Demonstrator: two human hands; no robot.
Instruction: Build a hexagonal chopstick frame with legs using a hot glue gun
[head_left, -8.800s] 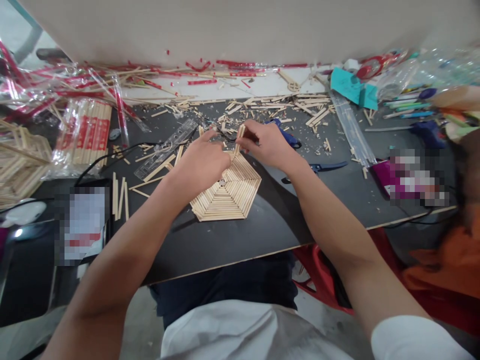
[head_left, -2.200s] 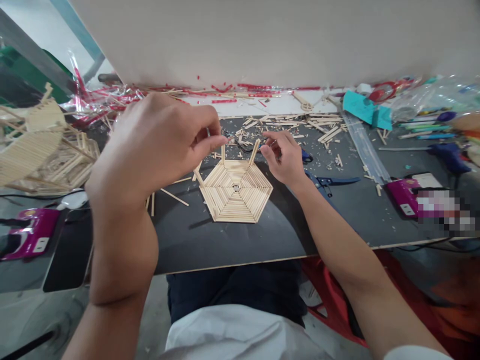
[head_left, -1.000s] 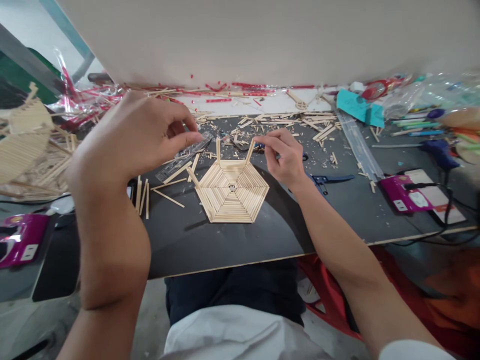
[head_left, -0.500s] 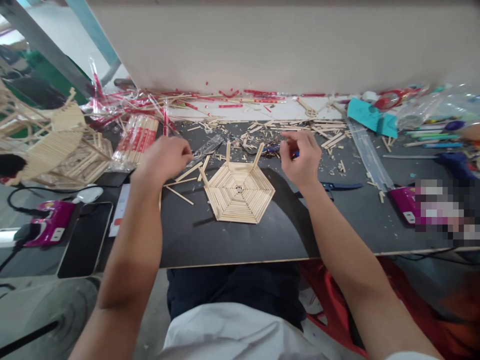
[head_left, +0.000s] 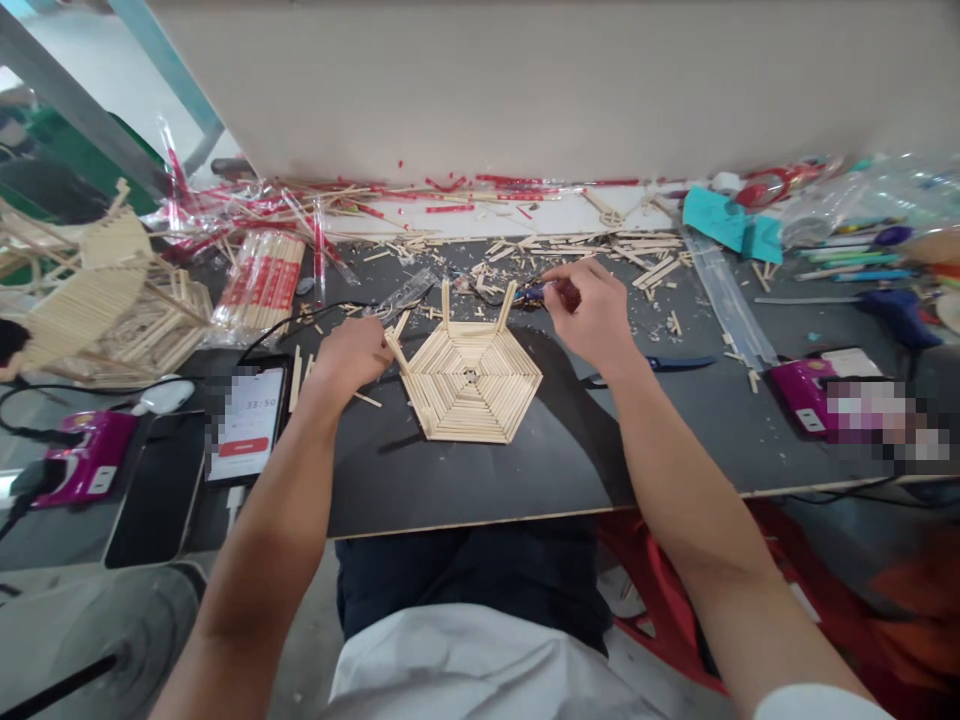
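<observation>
A hexagonal panel of pale wooden sticks [head_left: 480, 400] lies flat on the dark table, with short sticks standing up at its left and far corners. My left hand [head_left: 354, 352] is closed at the panel's left corner, its fingertips on the upright wooden stick [head_left: 395, 352] there. Just right of the far corners, my right hand [head_left: 596, 310] is closed around a slim tool with a dark blue handle [head_left: 534, 293]. The fingers cover much of that tool, so its exact kind is unclear.
Stick offcuts [head_left: 517, 255] litter the back of the table. Wrapped stick bundles [head_left: 259, 285] and a stick model [head_left: 112, 290] stand left, beside two phones [head_left: 244, 425]. A blue-handled cutter [head_left: 679, 363], purple power strip [head_left: 806, 395] and glue gun [head_left: 896, 315] lie right.
My left hand has come down and right to the panel's left upright stick, uncovering the lit phone. My right hand keeps hold of the tool, almost in place. The view has shifted slightly.
</observation>
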